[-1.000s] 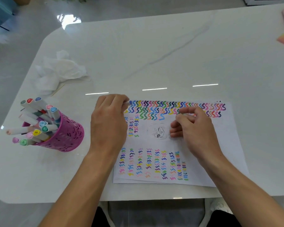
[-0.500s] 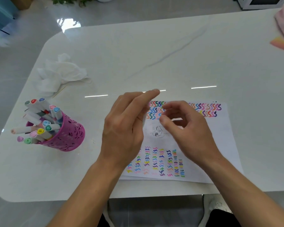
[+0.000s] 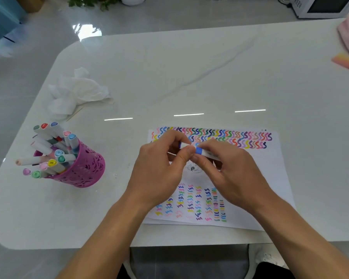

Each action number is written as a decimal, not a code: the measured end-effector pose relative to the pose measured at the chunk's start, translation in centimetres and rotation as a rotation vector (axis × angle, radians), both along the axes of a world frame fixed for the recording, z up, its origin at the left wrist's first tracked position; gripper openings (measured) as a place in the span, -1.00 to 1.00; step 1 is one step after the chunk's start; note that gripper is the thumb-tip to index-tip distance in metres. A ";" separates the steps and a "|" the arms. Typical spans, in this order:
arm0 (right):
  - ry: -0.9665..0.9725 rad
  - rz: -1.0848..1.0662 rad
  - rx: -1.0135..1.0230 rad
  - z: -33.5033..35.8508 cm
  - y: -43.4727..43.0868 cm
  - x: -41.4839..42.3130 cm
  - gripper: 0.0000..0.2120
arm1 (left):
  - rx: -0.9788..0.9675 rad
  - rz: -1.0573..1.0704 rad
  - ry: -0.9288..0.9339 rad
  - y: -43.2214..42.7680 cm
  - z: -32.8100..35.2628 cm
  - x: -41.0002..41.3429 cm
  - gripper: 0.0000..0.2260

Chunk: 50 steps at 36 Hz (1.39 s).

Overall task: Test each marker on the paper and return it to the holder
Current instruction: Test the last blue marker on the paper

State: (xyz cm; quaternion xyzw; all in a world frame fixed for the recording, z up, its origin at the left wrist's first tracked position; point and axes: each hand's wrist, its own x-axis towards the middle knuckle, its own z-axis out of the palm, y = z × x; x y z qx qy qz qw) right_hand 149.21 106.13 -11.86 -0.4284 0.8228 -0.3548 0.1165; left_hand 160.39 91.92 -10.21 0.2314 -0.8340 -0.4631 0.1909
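A white marker with a blue band [image 3: 202,151] lies crosswise between both hands, just above the paper [image 3: 270,178]. My left hand [image 3: 161,170] pinches its cap end, thumb on top. The marker's barrel sits in the fingers of my right hand [image 3: 232,174]. Rows of coloured squiggles cover the sheet's top strip and lower middle. A small pencil sketch peeks out between the hands. The pink perforated holder [image 3: 83,168] stands at the left, packed with several capped markers [image 3: 54,156] leaning leftward.
The white marble table [image 3: 189,77] ends close to me at its front edge. A crumpled white tissue [image 3: 75,93] lies behind the holder. A pink cloth and an orange object [image 3: 347,57] sit at the far right edge.
One second ago the hands were apart on the paper. They have since risen and come together, and both now hold the blue-banded marker between them.
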 end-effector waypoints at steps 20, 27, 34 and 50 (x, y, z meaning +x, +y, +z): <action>0.206 0.041 0.169 -0.6 0.3 -0.2 -0.65 | 0.326 -0.018 -0.065 0.3 -0.4 -0.9 -0.86; 0.172 0.015 0.177 -0.4 0.2 0.0 -0.60 | 0.363 0.016 -0.055 0.4 -0.5 -1.0 -0.85; 0.146 -0.019 0.184 -0.5 0.0 0.3 -0.53 | 0.364 0.013 -0.064 0.3 -0.4 -1.0 -0.86; -0.019 -0.053 0.186 0.4 0.4 0.0 -0.53 | 0.279 0.083 0.000 0.4 0.0 -1.2 -0.90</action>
